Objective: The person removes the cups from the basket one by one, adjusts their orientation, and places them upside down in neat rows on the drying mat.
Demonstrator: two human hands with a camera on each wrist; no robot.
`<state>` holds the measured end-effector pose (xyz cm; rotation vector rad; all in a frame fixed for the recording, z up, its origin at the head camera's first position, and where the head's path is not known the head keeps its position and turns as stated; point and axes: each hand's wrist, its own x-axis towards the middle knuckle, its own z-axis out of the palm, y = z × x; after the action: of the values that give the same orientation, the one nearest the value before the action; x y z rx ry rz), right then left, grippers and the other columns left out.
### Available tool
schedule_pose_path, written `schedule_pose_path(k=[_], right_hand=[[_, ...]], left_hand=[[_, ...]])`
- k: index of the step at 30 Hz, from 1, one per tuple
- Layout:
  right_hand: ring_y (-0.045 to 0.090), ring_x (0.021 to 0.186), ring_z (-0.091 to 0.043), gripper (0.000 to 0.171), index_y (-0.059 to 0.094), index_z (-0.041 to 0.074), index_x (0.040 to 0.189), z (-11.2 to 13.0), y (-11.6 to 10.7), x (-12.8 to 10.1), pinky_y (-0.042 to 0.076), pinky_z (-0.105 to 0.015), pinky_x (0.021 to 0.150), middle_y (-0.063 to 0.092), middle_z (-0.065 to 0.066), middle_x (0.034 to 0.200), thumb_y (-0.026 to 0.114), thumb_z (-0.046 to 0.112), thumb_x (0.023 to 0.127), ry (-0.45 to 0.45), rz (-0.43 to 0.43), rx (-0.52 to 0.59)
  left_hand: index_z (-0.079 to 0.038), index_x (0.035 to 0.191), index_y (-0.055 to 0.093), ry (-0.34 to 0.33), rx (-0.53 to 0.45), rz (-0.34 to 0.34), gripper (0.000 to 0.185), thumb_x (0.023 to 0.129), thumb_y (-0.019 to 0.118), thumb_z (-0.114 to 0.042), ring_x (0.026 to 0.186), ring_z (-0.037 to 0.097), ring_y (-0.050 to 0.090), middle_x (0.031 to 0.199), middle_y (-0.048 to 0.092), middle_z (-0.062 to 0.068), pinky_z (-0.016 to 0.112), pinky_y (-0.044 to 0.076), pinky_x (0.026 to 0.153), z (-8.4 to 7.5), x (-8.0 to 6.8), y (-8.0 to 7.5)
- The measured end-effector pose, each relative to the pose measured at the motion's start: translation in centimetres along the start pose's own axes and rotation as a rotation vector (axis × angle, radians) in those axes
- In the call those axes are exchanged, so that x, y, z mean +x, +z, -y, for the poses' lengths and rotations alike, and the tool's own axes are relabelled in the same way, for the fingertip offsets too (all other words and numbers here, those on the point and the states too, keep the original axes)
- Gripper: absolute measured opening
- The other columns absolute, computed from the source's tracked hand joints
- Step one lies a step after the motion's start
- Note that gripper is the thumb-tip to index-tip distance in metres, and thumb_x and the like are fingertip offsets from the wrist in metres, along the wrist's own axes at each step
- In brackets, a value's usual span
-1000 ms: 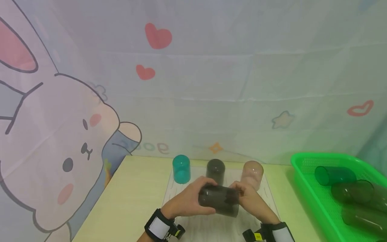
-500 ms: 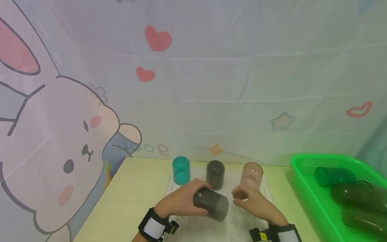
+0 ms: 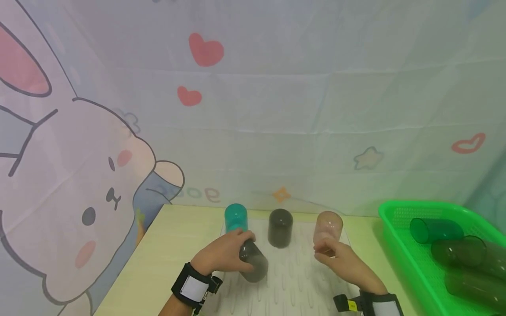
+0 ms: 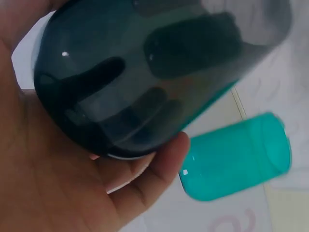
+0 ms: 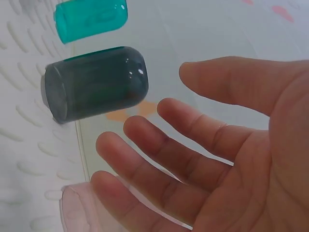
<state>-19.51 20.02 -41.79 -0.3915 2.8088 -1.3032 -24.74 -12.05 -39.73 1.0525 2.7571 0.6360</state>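
Note:
My left hand (image 3: pixel 223 254) grips a dark grey see-through cup (image 3: pixel 254 263), tilted with its mouth toward the lower right, over the left part of a white ridged mat (image 3: pixel 288 281). Behind that hand a teal cup (image 3: pixel 236 216) stands upside down on the mat, partly covered by the fingers. A second dark grey cup (image 3: pixel 280 228) is upside down in the middle of the back row, and a pinkish cup (image 3: pixel 329 226) at its right. My right hand (image 3: pixel 341 263) holds nothing; its fingers are loosely bent in front of the pinkish cup, as the right wrist view (image 5: pixel 203 154) also shows.
At the right stands a green plastic basket (image 3: pixel 403 259) with a green cup (image 3: pixel 436 230) and several brownish see-through cups (image 3: pixel 458 251) lying in it. The pale wooden table (image 3: pixel 158 259) backs onto a printed curtain (image 3: pixel 276 109).
The right hand has let go of the dark grey cup and moved right. The left hand has carried that cup left, toward the teal cup, tipping its mouth further down.

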Motion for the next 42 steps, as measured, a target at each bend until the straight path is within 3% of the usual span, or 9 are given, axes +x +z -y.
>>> schedule_pose_path(k=[9,18,26,33,42], right_hand=[[0.058,0.098,-0.024,0.024,0.061,0.007,0.107,-0.1,-0.7,-0.3,0.05,-0.037,0.074,0.063,-0.004,0.102,0.061,0.026,0.093,0.057,-0.007,0.016],[0.057,0.104,-0.029,0.028,0.062,0.004,0.112,0.0,-1.0,-0.4,0.051,-0.037,0.077,0.063,-0.007,0.108,0.06,0.026,0.094,0.061,-0.016,0.06],[0.055,0.109,-0.031,0.033,0.06,0.004,0.116,-0.2,-1.1,-0.4,0.051,-0.039,0.08,0.062,-0.009,0.112,0.059,0.029,0.094,0.086,-0.001,0.096],[0.055,0.109,-0.031,0.035,0.059,0.003,0.117,-0.4,-1.0,-0.4,0.051,-0.041,0.081,0.061,-0.012,0.115,0.059,0.03,0.094,0.098,0.016,0.117],[0.055,0.11,-0.031,0.037,0.058,0.001,0.118,-0.4,-0.7,-0.3,0.05,-0.043,0.083,0.059,-0.014,0.119,0.059,0.029,0.094,0.116,0.031,0.144]], left_hand=[[-0.01,0.122,0.055,-0.06,0.105,-0.009,0.058,0.072,0.078,-0.027,0.087,0.02,0.052,0.104,0.052,0.007,0.033,0.047,0.067,1.1,-0.1,-0.8],[-0.009,0.121,0.055,-0.132,0.171,-0.042,0.057,0.071,0.078,-0.022,0.091,0.029,0.051,0.103,0.052,0.014,0.043,0.047,0.071,1.9,-0.3,-0.9],[-0.009,0.125,0.054,-0.164,0.188,-0.058,0.061,0.071,0.079,-0.022,0.097,0.033,0.051,0.107,0.052,0.016,0.048,0.045,0.079,2.4,0.1,-0.3],[-0.009,0.123,0.054,-0.154,0.193,-0.078,0.058,0.071,0.077,-0.024,0.095,0.033,0.052,0.105,0.052,0.016,0.048,0.046,0.076,3.1,0.6,0.6],[-0.007,0.122,0.054,-0.175,0.21,-0.086,0.059,0.071,0.079,-0.024,0.097,0.035,0.052,0.107,0.053,0.019,0.05,0.045,0.08,2.4,0.5,0.3]])
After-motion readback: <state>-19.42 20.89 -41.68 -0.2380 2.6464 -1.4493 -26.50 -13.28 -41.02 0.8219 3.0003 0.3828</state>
